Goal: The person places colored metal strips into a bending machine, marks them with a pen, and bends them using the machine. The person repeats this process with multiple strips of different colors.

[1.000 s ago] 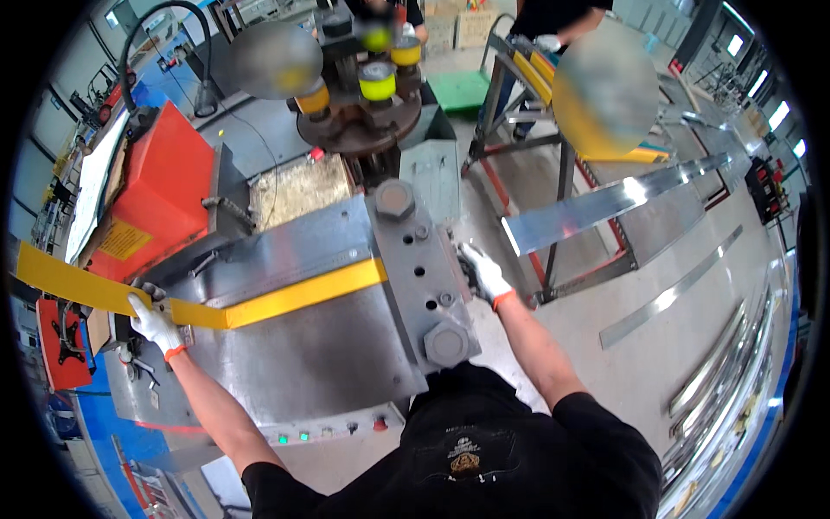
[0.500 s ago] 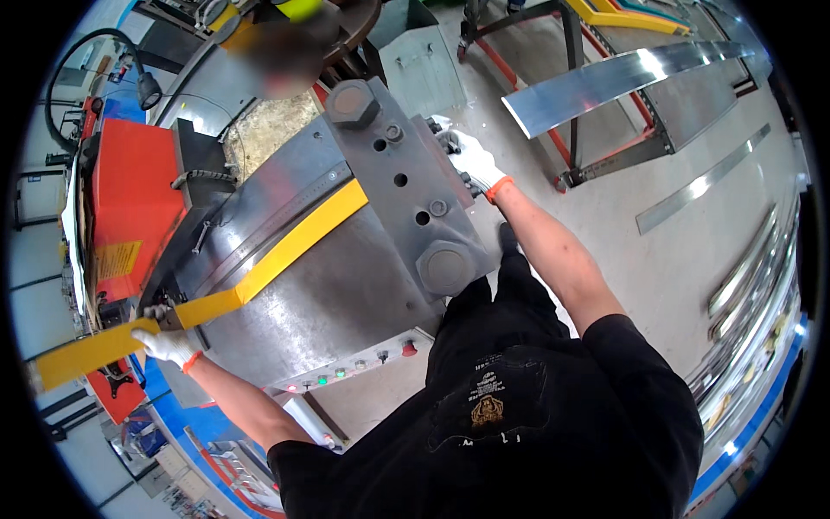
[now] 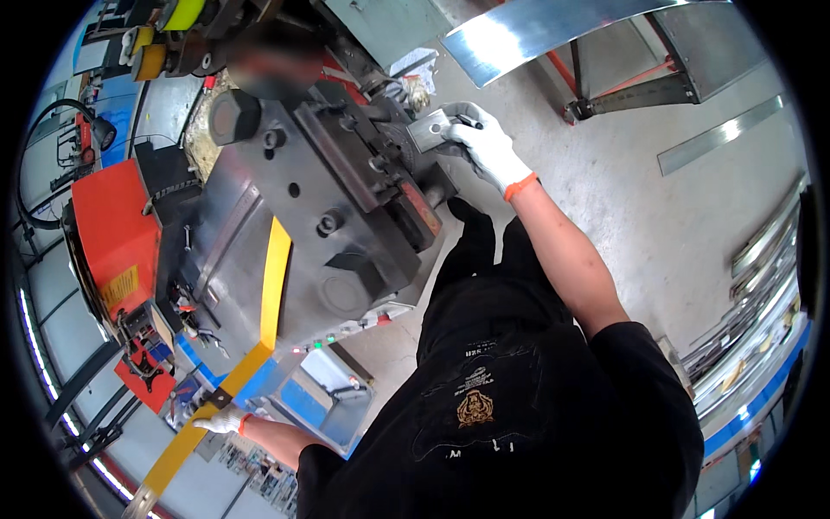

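Observation:
My left hand (image 3: 224,419), in a white glove with an orange cuff, is closed around a long yellow bent strip (image 3: 275,285) at lower left. The strip's far end lies over the grey machine table (image 3: 238,268), beside a thick steel plate (image 3: 298,186) with large hex bolts. My right hand (image 3: 488,147), gloved likewise, is closed at the right side of the machine. Its fingers wrap a small metal block with a hole (image 3: 428,131) and a dark rod. Whether the block joins the machine, I cannot tell.
An orange-red machine cover (image 3: 112,238) stands at left. Along the machine's near edge run control buttons (image 3: 383,320). A wide shiny metal sheet (image 3: 536,39) lies on a stand at upper right. Floor at right holds a flat strip (image 3: 722,137) and several stacked metal bars (image 3: 752,303).
The view has shifted. My left hand has swung the yellow strip nearer my body, at a steeper angle. My right hand has moved off the plate's edge and now grips the small metal block.

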Action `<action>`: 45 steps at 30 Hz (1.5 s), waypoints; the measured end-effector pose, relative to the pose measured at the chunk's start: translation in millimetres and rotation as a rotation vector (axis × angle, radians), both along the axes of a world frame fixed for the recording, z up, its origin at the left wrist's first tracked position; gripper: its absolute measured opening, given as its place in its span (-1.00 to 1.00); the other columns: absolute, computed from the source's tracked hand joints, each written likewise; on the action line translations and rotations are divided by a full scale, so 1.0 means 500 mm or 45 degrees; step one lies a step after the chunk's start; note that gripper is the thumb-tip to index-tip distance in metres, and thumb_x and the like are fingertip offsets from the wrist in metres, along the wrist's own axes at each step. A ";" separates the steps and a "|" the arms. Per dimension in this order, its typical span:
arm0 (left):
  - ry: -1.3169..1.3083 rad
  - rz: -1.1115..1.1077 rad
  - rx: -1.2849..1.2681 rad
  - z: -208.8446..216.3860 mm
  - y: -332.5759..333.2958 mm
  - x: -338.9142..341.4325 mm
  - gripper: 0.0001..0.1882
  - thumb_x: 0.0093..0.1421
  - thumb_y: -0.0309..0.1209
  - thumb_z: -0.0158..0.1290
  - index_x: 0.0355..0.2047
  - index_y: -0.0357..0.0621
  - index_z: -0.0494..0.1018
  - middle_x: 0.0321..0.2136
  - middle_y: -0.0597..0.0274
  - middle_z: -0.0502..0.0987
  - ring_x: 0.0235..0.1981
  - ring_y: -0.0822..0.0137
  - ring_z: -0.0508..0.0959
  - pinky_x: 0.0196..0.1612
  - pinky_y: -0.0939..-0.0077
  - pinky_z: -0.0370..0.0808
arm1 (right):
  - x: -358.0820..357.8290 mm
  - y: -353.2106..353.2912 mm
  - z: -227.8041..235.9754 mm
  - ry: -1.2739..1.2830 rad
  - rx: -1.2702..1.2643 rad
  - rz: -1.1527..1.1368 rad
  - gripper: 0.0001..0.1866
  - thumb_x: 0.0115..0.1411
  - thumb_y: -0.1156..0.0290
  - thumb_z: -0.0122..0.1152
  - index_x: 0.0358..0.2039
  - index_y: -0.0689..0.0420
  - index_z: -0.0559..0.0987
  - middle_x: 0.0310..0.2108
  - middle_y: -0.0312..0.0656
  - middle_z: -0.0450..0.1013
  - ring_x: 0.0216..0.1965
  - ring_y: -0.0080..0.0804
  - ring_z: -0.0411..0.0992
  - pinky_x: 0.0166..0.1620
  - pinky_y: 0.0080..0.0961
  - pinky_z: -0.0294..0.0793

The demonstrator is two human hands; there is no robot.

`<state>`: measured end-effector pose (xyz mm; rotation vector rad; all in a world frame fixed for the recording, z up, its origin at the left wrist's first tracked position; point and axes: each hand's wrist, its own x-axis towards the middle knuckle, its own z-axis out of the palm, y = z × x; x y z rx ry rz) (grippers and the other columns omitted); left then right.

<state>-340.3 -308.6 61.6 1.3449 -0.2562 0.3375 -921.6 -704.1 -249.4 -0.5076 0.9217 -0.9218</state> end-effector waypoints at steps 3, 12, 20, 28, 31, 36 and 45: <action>0.041 0.008 0.109 0.041 0.009 -0.073 -0.56 0.26 -0.10 0.15 -0.04 -0.19 0.47 -0.16 0.16 0.56 -0.15 0.14 0.55 0.04 0.18 0.46 | -0.058 0.037 0.016 -0.102 0.213 -0.049 -0.58 0.12 0.62 0.14 0.04 0.25 0.45 -0.19 -0.15 0.50 -0.16 -0.40 0.53 -0.17 -0.45 0.59; -0.008 0.209 0.301 0.075 0.059 -0.204 -0.60 0.41 -0.06 -0.10 -0.30 -0.14 0.47 -0.33 0.22 0.55 -0.22 0.16 0.56 0.03 0.14 0.45 | -0.204 0.151 -0.103 -0.177 0.396 0.038 -0.55 0.12 0.62 0.19 0.06 0.27 0.43 -0.14 -0.12 0.49 -0.15 -0.40 0.53 -0.09 -0.41 0.63; -0.079 0.172 0.215 0.019 0.128 -0.321 -0.56 0.44 -0.03 -0.20 -0.28 -0.16 0.44 -0.34 0.16 0.55 -0.21 0.15 0.56 0.03 0.15 0.43 | -0.294 0.236 -0.184 -0.148 0.476 0.017 -0.53 0.11 0.62 0.22 0.08 0.23 0.44 -0.09 -0.18 0.46 -0.10 -0.41 0.51 -0.07 -0.40 0.61; 0.166 0.029 0.223 0.044 0.174 -0.240 -0.62 0.36 -0.10 -0.02 -0.15 -0.19 0.51 -0.20 0.18 0.58 -0.10 0.19 0.53 0.09 0.18 0.40 | -0.434 0.405 -0.135 0.156 0.468 -0.124 -0.45 0.10 0.61 0.12 0.16 0.15 0.39 0.01 -0.14 0.41 -0.03 -0.30 0.47 -0.06 -0.21 0.59; 0.194 -0.314 0.013 0.042 0.198 -0.194 -0.67 0.33 -0.22 0.01 -0.06 -0.21 0.50 -0.24 0.20 0.54 -0.13 0.21 0.51 0.10 0.27 0.38 | -0.489 0.505 -0.134 0.181 0.486 -0.283 -0.44 0.11 0.63 0.11 0.18 0.16 0.39 0.02 -0.14 0.41 -0.04 -0.27 0.47 -0.10 -0.12 0.61; 0.021 -0.468 -0.016 0.006 0.260 -0.126 -0.73 0.36 -0.33 -0.04 -0.12 -0.30 0.47 -0.35 0.19 0.43 -0.24 0.26 0.45 0.01 0.34 0.35 | -0.559 0.750 -0.107 0.266 0.502 -0.660 -0.50 0.09 0.64 0.05 0.10 0.16 0.40 -0.13 -0.12 0.46 -0.24 -0.26 0.53 -0.17 -0.20 0.63; -0.103 -0.344 0.162 0.206 0.480 -0.453 -0.60 0.25 -0.01 0.13 -0.09 -0.03 0.50 -0.40 0.34 0.51 -0.32 0.34 0.49 -0.24 0.23 0.42 | -0.595 1.176 -0.093 0.272 0.723 -1.214 -0.50 0.13 0.59 0.04 0.12 0.03 0.39 -0.25 -0.12 0.49 -0.39 -0.24 0.49 -0.27 -0.11 0.62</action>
